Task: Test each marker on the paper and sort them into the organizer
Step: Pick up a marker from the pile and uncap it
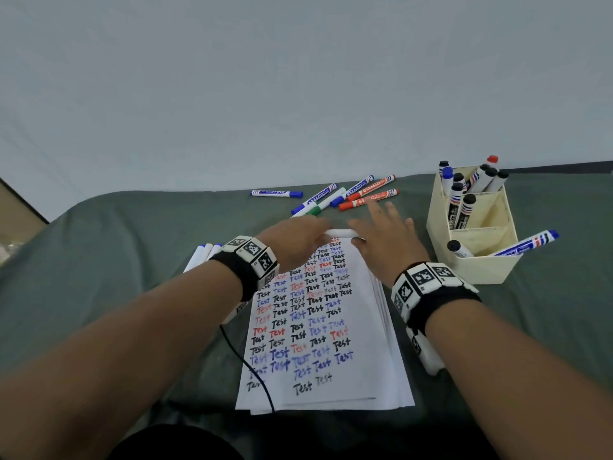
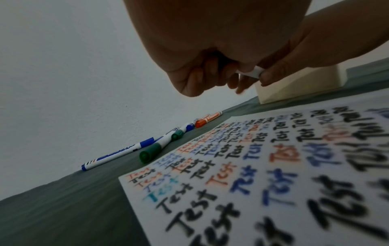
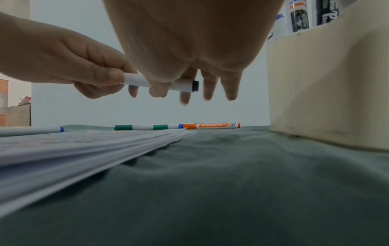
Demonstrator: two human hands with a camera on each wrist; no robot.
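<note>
A person sits at a table draped in green cloth [image 1: 132, 247]. Both hands meet over the far edge of a stack of paper [image 1: 361, 370]. The left hand [image 1: 295, 242] pinches one end of a white marker [image 1: 341, 233] between thumb and curled fingers, holding it level just above the paper. The right hand [image 1: 384, 240] hovers over the marker's other end, where a black tip or end piece shows; its fingers hang spread and mostly straight, and whether they touch the barrel cannot be told.

The marker looks light, stiff and smooth, likely a little slippery, so a grip at mid-barrel should steady it best for writing.

The top sheet is covered in rows of the handwritten word "Test" in black, blue and red. Beyond it lie loose markers [image 1: 335, 198] capped in blue, green and orange-red; one orange marker [image 3: 211, 125] reads "Whiteboard". To the right stands a cream organizer [image 1: 434, 224] with stepped compartments, holding markers upright with black, blue and red caps; their labels are unreadable.
</note>
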